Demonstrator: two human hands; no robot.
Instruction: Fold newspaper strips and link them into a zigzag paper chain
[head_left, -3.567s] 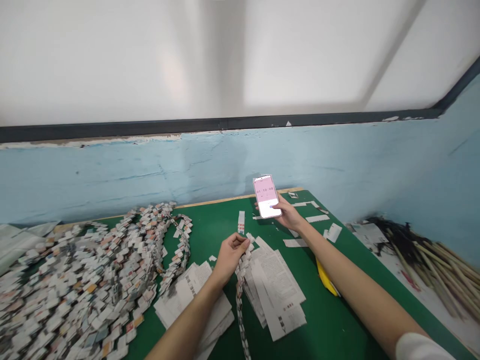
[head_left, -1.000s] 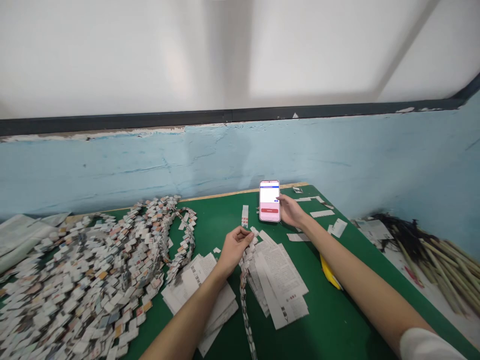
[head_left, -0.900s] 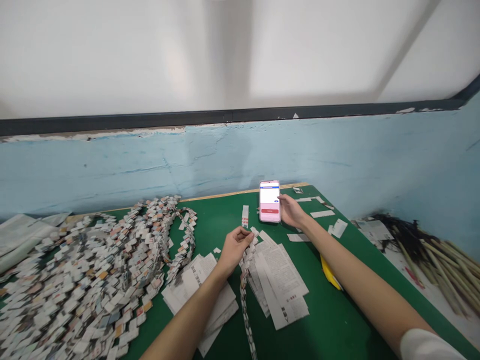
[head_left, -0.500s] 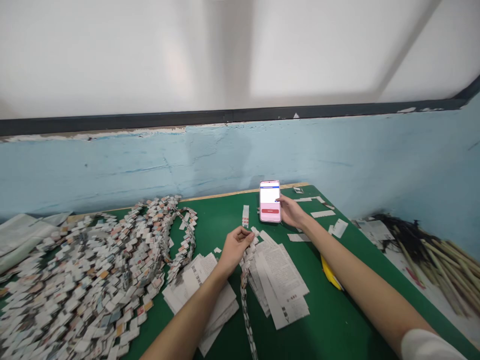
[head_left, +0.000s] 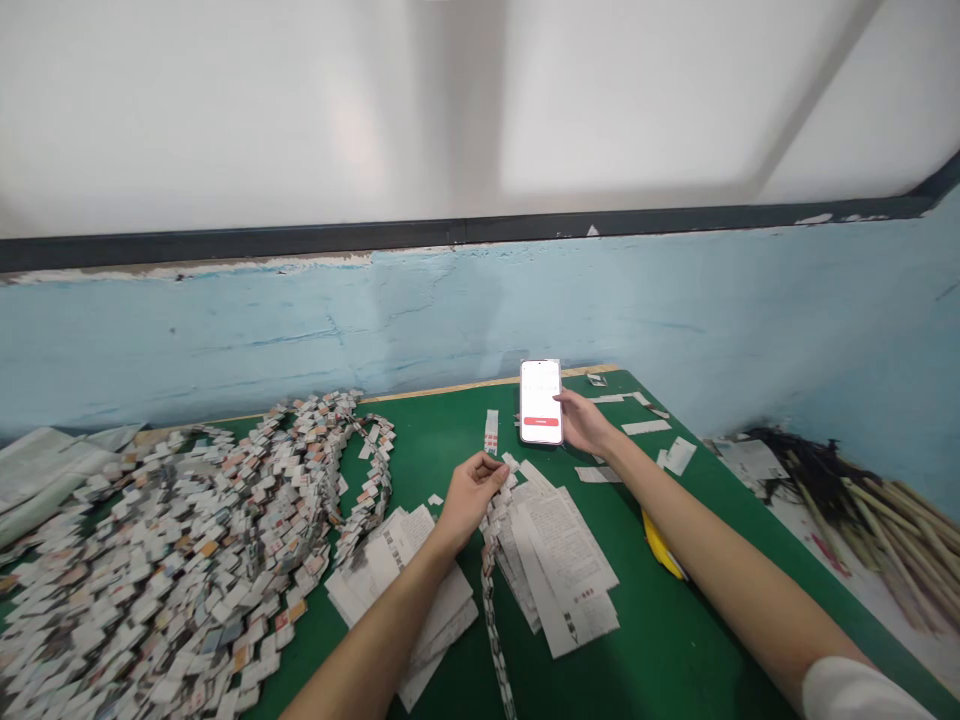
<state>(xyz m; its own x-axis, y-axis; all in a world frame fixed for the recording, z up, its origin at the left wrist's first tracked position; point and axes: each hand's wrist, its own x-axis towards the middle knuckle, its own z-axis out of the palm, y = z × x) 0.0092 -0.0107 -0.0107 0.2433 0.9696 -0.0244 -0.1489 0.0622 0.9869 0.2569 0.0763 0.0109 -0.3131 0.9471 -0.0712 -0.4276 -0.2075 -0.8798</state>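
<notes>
My left hand (head_left: pixel 471 492) pinches the upper end of a folded-paper chain (head_left: pixel 491 580), which runs down toward the front of the green table (head_left: pixel 630 660). In my right hand (head_left: pixel 585 420) is a smartphone (head_left: pixel 541 402), held upright with its lit screen facing me and the thumb at its right edge. The screen is mostly white with a red button low down; its text is too small to read. Printed paper sheets (head_left: pixel 566 555) lie right of the chain, and another paper stack (head_left: pixel 405 545) lies partly under my left forearm. A paper strip (head_left: pixel 491 430) lies just beyond my left hand.
A large heap of folded-paper chain (head_left: pixel 187 560) covers the table's left side. Loose paper strips (head_left: pixel 645 427) are scattered at the right. A yellow object (head_left: pixel 663 548) sits partly behind my right forearm. On the floor lie bundled sticks (head_left: pixel 885 530). A blue wall (head_left: pixel 420 320) closes the back.
Since the oldest frame, the phone has become more upright, and its pink timer display gave way to a dialog, then a white screen. The view shifted slightly. My left hand keeps its pinch.
</notes>
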